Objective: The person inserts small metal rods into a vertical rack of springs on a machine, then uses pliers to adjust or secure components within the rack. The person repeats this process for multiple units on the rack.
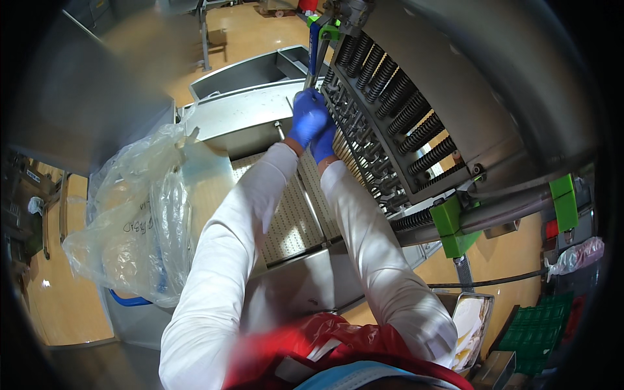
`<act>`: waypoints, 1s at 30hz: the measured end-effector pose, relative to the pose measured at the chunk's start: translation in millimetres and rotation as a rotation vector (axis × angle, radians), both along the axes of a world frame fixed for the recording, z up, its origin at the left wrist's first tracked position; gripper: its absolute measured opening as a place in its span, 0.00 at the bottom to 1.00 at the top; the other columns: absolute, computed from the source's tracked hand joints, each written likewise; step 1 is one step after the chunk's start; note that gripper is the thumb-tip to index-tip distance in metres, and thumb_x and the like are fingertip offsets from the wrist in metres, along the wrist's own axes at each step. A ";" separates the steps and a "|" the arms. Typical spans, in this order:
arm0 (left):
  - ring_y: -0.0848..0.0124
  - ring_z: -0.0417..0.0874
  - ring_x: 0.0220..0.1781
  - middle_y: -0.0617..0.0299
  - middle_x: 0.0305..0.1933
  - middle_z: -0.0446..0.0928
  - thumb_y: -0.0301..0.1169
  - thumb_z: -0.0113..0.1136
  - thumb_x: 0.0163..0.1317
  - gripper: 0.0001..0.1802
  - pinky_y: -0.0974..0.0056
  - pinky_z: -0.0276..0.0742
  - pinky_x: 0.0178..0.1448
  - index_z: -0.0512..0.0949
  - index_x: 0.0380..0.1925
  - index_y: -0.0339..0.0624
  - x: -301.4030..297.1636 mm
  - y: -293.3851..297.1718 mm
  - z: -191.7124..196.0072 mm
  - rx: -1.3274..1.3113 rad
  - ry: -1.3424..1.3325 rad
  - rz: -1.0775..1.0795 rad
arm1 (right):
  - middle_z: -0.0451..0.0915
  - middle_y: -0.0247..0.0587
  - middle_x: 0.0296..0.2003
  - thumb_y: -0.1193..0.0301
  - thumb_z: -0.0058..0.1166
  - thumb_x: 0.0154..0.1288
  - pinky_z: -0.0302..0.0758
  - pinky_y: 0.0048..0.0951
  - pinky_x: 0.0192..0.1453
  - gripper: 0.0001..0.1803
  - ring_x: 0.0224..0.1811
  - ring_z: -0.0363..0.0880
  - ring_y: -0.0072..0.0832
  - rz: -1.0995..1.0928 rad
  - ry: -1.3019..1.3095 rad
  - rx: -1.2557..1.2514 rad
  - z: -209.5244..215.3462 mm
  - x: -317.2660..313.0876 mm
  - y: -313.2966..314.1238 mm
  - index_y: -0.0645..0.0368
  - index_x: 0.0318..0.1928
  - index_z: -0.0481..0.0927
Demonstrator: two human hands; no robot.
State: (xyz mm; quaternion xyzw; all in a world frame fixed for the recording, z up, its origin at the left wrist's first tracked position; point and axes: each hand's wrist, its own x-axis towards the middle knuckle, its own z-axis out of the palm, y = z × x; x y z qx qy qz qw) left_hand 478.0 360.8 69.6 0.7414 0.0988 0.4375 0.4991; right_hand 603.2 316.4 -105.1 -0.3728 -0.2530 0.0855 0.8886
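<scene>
1 gloved left grip [308, 118] is clasping, it seems, the lower end of the blue-sleeved bar [314, 49], which is rising just beyond it; the right grip [324, 144] is tucking in mostly behind, so its hold isn't showing. Danger is lurking immediately right, where the spring rack [408, 117] is crowding both: a slipping bar could be sending knuckles into metal. Left of the grip, a bare metal ledge [240, 117] is offering room; nearer the body, a perforated plate [286, 224] is lying lower, its frame edges possibly snagging cuffs.

Both arms [237, 227] stretch forward, left hand [309, 118] partly covering right hand [324, 143]
</scene>
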 end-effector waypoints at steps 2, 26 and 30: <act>0.61 0.88 0.37 0.52 0.33 0.85 0.30 0.64 0.65 0.06 0.58 0.82 0.44 0.84 0.35 0.39 -20.3 50.3 -3.9 -0.086 0.183 0.002 | 0.84 0.37 0.49 0.58 0.36 0.82 0.74 0.34 0.64 0.24 0.53 0.83 0.31 -0.079 0.303 -0.076 30.5 -49.5 47.1 0.59 0.55 0.83; 0.67 0.87 0.43 0.55 0.39 0.88 0.33 0.68 0.65 0.10 0.60 0.80 0.54 0.88 0.41 0.39 33.8 63.1 7.7 0.046 0.237 -0.412 | 0.80 0.39 0.59 0.57 0.45 0.83 0.77 0.34 0.64 0.21 0.58 0.81 0.28 0.009 0.474 -0.092 63.0 -7.4 43.9 0.54 0.66 0.74; 0.65 0.88 0.41 0.53 0.39 0.88 0.36 0.67 0.66 0.13 0.60 0.81 0.53 0.88 0.42 0.38 26.4 33.5 17.0 0.016 0.214 -0.418 | 0.79 0.42 0.60 0.56 0.40 0.83 0.75 0.35 0.68 0.23 0.61 0.80 0.31 0.052 0.358 0.021 48.5 17.1 14.5 0.56 0.67 0.72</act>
